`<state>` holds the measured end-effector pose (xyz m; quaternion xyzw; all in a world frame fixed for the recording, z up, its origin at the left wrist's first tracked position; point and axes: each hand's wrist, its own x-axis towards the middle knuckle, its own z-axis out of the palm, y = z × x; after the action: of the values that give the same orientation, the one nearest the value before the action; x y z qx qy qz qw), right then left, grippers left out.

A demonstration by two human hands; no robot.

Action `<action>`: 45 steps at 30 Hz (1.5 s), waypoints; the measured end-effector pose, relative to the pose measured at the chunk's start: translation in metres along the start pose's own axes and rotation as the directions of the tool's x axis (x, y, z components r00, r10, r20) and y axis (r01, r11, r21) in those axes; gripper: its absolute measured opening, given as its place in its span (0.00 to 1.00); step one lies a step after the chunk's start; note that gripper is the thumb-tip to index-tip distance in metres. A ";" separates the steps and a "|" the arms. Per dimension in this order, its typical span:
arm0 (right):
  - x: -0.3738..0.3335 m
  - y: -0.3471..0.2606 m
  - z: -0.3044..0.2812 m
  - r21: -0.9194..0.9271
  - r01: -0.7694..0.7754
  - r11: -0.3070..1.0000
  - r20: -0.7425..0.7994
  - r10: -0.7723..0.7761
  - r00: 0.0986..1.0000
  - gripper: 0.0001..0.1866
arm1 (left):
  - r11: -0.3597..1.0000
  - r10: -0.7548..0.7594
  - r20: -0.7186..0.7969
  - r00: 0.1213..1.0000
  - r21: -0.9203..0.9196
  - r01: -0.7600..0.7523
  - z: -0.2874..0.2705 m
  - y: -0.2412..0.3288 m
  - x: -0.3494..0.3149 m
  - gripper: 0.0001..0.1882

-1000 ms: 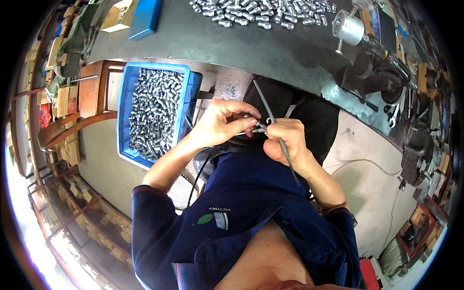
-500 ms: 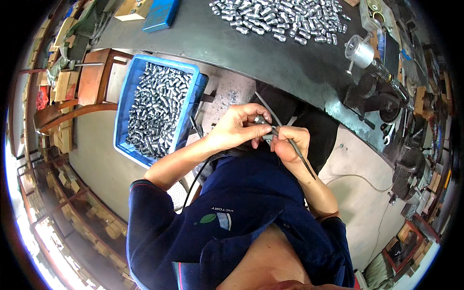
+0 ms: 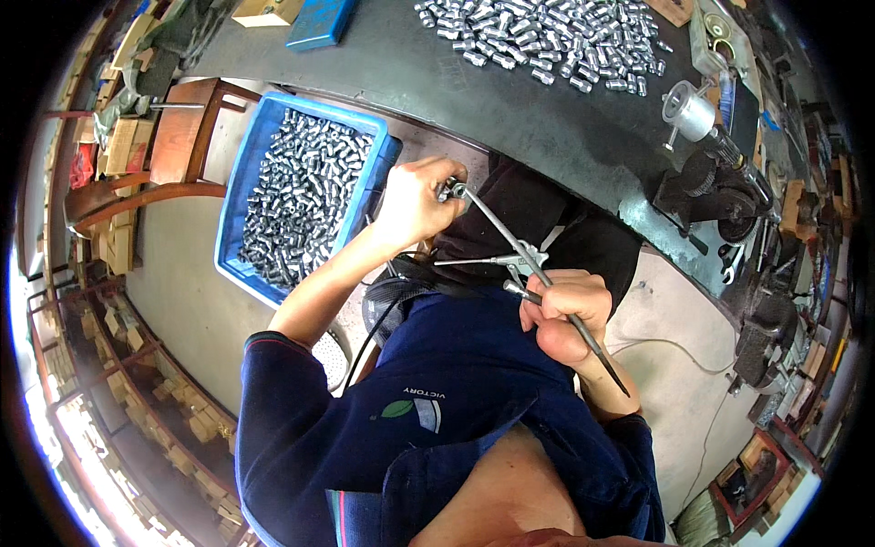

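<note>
My left hand point(image 3: 421, 202) is closed around a small shiny metal fitting point(image 3: 455, 190), its bore end facing right. My right hand point(image 3: 572, 312) grips a long, thin, tapered metal rod point(image 3: 506, 239), which looks like a file. The rod's far end meets the fitting at my left fingers; its pointed end sticks out past my right wrist. A second small metal part point(image 3: 521, 292) juts from between my right fingers. Below the rod, a silver metal tool with a thin nozzle, like an air blow gun point(image 3: 512, 261), lies on my lap, partly hidden.
A blue crate point(image 3: 239, 182) full of metal fittings stands left of my legs. A pile of similar fittings point(image 3: 547, 41) covers part of the dark workbench point(image 3: 401, 87). A clamp-like metal device point(image 3: 690, 111) sits on the bench's right, and a wooden chair point(image 3: 182, 137) at left.
My hands have moved apart, the left up and leftward, the right down and rightward. The rod's end now meets the fitting, and the silver tool on my lap shows more.
</note>
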<state>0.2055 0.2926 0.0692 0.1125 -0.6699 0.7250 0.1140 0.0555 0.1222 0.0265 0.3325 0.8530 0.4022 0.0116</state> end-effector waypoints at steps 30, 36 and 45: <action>0.013 0.006 -0.013 0.015 -0.010 1.000 0.048 0.009 0.999 0.15 | 0.999 0.039 -0.009 0.999 -0.022 -0.039 0.001 -0.002 0.012 0.13; 0.024 0.031 -0.006 -0.237 -0.058 0.970 0.040 0.069 0.997 0.14 | 0.954 0.297 0.046 0.954 0.021 -0.298 0.013 0.013 0.011 0.14; 0.000 0.019 -0.028 -0.268 -0.044 0.963 -0.142 0.006 0.990 0.16 | 0.974 0.207 0.010 0.978 0.088 -0.207 0.016 -0.013 0.064 0.12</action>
<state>0.1990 0.3187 0.0496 0.0362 -0.7542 0.6344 0.1659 0.0031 0.1639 0.0223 0.4199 0.8307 0.3629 -0.0448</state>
